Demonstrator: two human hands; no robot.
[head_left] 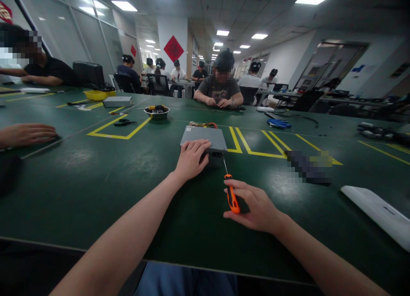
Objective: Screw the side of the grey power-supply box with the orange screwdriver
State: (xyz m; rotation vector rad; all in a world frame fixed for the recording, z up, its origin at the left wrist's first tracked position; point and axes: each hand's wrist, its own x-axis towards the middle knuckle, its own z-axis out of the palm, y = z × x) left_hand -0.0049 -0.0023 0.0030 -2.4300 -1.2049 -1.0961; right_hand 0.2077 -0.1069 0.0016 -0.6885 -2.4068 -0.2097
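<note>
A grey metal computer power supply lies on the green table in front of me, its power socket facing my side and coloured cables bunched behind it. My left hand grips its near edge, fingers over the top and thumb down by the front. In my right hand is an orange and black screwdriver, held by the handle between thumb and fingers. Its thin shaft points away from me, with the tip at the supply's near right corner. Whether the tip touches a screw cannot be made out.
A metal bowl with tools stands beyond, left of the supply. Farther left are another grey metal box and a yellow tray. Blue gloves and a white case lie right. A co-worker's hand rests at left; another person sits opposite.
</note>
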